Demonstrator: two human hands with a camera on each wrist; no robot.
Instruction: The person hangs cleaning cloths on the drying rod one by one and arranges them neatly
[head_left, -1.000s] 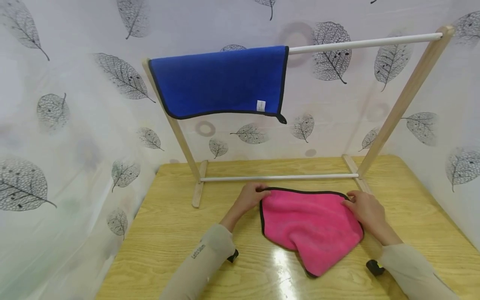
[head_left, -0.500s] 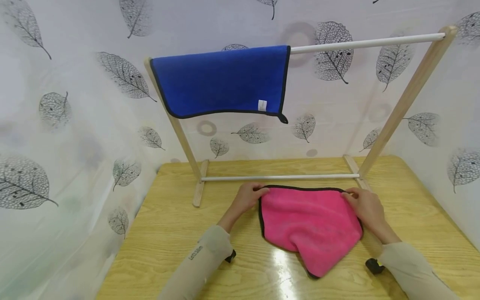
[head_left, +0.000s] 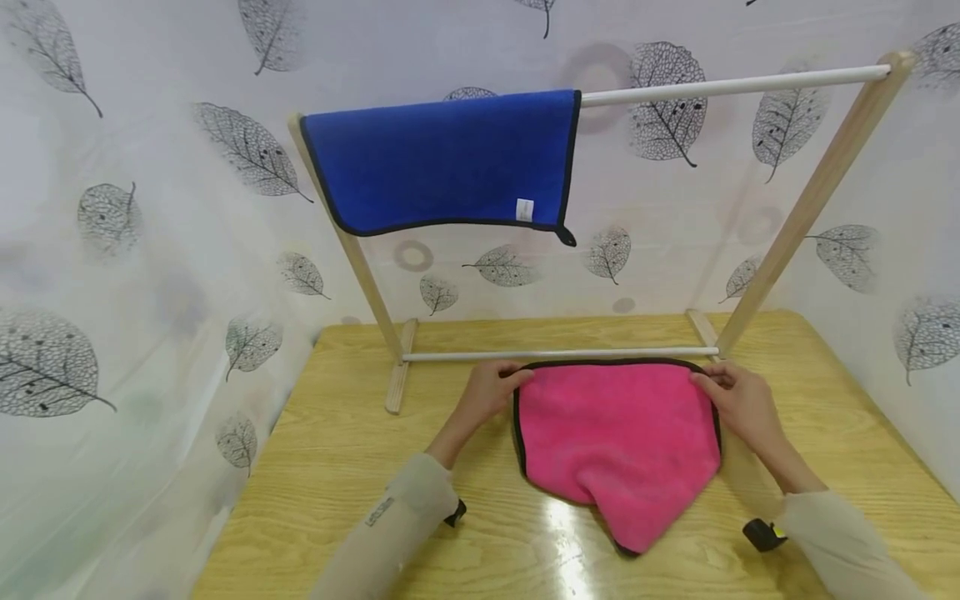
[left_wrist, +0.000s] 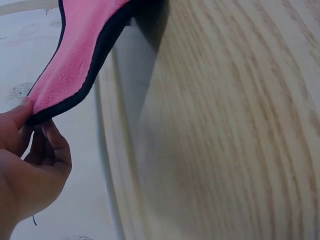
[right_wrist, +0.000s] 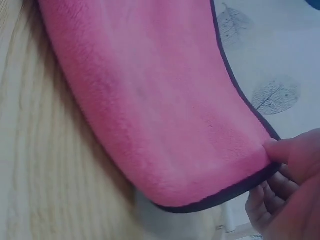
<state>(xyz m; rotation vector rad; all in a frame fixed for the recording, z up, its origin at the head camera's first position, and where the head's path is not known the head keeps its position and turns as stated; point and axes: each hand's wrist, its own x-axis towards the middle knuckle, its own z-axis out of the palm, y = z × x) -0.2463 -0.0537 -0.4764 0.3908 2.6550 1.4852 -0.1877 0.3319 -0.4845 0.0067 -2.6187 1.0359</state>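
A pink towel [head_left: 615, 425] with black edging is stretched between both hands, its far edge straight and its near part sagging to a point by the tabletop. With thumb and fingers, the left hand [head_left: 486, 395] pinches the far left corner; the left wrist view shows that corner raised above the wood. At the far right corner, the right hand [head_left: 742, 404] pinches the towel the same way, thumb on the pink side in the right wrist view. A blue towel [head_left: 442, 162] with black edging hangs folded over the left part of the rack's white top bar [head_left: 735, 86].
The rack has wooden uprights [head_left: 817, 196], feet on the table and a low white crossbar [head_left: 562, 355] just beyond the pink towel. The wooden table [head_left: 330, 467] extends to both sides. Leaf-patterned sheeting [head_left: 180, 275] encloses the back and sides.
Both hands have raised the pink towel's far edge slightly toward the rack. The right hand has also moved a little to the right, pulling that edge straighter. The blue towel stays put.
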